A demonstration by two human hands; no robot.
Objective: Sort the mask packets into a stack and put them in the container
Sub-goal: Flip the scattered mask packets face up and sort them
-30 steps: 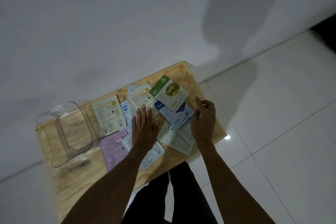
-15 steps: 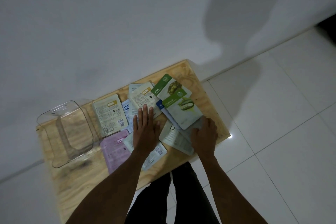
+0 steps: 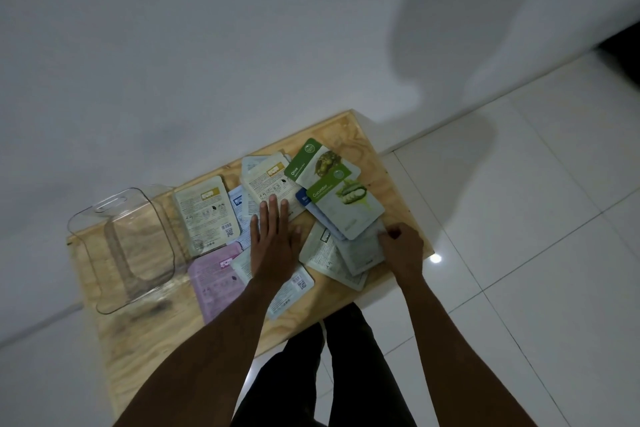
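Note:
Several mask packets lie scattered and overlapping on a small wooden table (image 3: 374, 149). A green cucumber packet (image 3: 349, 208) rests on top of a green olive packet (image 3: 318, 163) and a blue packet (image 3: 303, 199) at the right. My left hand (image 3: 273, 243) lies flat, fingers spread, on the packets in the middle. My right hand (image 3: 401, 246) pinches the edge of a pale grey packet (image 3: 360, 250) near the table's right corner. A pink packet (image 3: 214, 277) and a cream packet (image 3: 204, 211) lie to the left. A clear plastic container (image 3: 121, 243) stands empty at the table's left end.
The table stands against a white wall (image 3: 207, 45). White floor tiles (image 3: 519, 218) spread to the right. My dark trousers (image 3: 329, 374) are just below the table's near edge.
The cucumber packet has appeared on top of the olive and blue packets. My right hand moved from the table's far right side down to the near corner and closed on the grey packet.

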